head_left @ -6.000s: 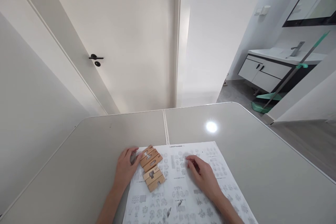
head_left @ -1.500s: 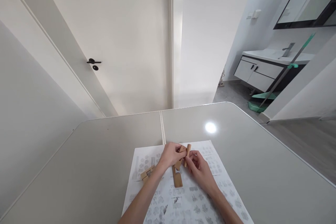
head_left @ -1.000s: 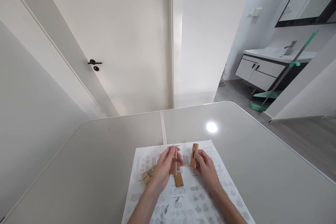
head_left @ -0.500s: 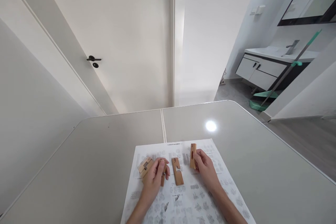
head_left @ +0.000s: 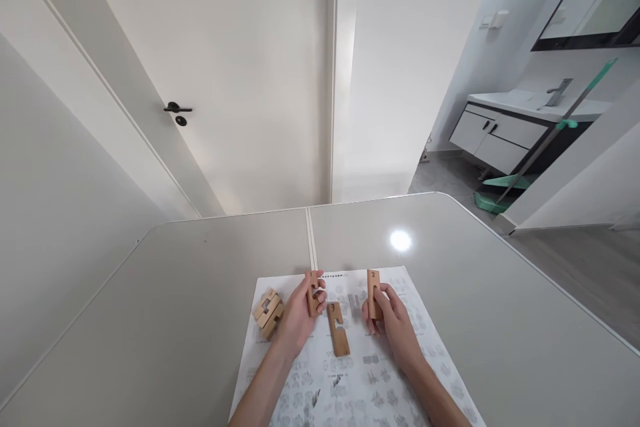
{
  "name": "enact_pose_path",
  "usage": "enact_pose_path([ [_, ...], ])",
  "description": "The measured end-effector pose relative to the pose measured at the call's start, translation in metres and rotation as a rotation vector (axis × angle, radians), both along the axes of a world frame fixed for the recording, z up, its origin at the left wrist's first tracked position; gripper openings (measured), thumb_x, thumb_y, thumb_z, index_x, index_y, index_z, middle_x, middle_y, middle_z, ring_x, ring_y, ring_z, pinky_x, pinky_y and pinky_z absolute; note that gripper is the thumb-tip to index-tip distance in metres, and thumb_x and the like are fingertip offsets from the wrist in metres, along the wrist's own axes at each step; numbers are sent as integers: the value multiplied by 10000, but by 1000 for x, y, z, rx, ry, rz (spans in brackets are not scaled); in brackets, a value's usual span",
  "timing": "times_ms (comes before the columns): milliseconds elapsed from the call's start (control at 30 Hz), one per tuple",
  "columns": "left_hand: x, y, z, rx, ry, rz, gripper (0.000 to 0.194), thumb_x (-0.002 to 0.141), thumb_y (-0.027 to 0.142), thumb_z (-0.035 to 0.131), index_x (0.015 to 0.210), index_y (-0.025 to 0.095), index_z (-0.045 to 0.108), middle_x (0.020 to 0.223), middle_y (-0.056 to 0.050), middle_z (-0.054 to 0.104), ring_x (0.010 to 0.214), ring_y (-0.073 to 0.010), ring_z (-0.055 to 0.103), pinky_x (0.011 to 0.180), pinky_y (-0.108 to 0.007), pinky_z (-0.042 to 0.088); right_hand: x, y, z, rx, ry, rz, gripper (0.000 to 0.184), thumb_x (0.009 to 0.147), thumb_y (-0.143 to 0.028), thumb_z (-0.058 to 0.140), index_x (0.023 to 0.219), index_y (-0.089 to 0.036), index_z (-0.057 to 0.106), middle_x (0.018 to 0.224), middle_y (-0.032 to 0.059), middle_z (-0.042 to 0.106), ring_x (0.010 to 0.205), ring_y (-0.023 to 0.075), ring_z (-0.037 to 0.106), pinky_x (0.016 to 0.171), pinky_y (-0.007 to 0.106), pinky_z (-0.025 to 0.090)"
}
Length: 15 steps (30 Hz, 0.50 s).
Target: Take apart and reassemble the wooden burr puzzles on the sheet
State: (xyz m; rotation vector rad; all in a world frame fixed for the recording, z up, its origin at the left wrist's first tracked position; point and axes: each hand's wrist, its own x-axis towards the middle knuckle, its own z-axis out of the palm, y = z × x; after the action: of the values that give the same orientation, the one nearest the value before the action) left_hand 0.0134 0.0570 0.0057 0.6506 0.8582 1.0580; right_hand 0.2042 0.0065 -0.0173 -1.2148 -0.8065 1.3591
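Across the lower half of my feed I have the pale table (head_left: 150, 307), with the printed sheet (head_left: 353, 407) at bottom centre. Over it, the right hand (head_left: 397, 321) and the left hand (head_left: 298, 319) are each clamped on wood. A cluster of paler blocks (head_left: 269, 313) sits just left of the left hand. The notched bar marked 3 (head_left: 341, 341) lies flat at lower centre, between the hands; the bar marked 2 (head_left: 372, 285) is in the right hand's pinch, the bar marked 1 (head_left: 312, 305) in the left's. I judge all three light, stiff and barely slippery, weakest where notches thin them, so I favour gripping solid ends or long edges
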Motion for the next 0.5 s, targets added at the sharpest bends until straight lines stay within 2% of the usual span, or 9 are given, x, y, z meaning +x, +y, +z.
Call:
enact_pose_path([
  [67, -2, 0, -2, 5, -4, -15, 428, 891, 531, 696, 1130, 177, 668, 933, -22, 562, 668, -94, 527, 534, -211, 421, 0, 0, 0, 2, -24, 0, 390, 942, -662, 509, 888, -275, 501, 640, -44, 607, 458, 143, 413, 503, 277, 335],
  [133, -6, -2, -3, 4, 18, -46, 473, 907, 581, 653, 1204, 213, 636, 945, -19, 573, 597, -79, 495, 457, -198, 351, 1, -1, 1, 7, -53, 2, 394, 941, -670, 509, 930, -277, 534, 609, -57, 546, 467, 139, 370, 493, 267, 322],
  [233, -11, -5, -4, 107, 239, -108, 519, 966, 676, 462, 1196, 232, 600, 831, 22, 541, 451, -45, 288, 405, -198, 217, 0, -2, 2, 16, -105, 0, 411, 932, -674, 533, 982, -269, 585, 556, -79, 414, 485, 131, 303, 465, 247, 279],
  [333, -13, -6, -5, 254, 469, -116, 524, 989, 685, 368, 1013, 209, 584, 787, 33, 512, 463, -55, 248, 447, -213, 259, -1, -2, 1, 31, -141, 6, 427, 937, -661, 541, 1003, -246, 618, 551, -86, 340, 501, 124, 270, 463, 243, 268],
  [500, -12, -9, -10, 424, 739, -42, 369, 1012, 549, 461, 867, 223, 554, 746, 29, 516, 545, -114, 378, 546, -254, 334, -2, 0, -3, 34, -159, 19, 436, 946, -661, 528, 1000, -239, 620, 571, -79, 364, 519, 126, 290, 477, 243, 281],
])
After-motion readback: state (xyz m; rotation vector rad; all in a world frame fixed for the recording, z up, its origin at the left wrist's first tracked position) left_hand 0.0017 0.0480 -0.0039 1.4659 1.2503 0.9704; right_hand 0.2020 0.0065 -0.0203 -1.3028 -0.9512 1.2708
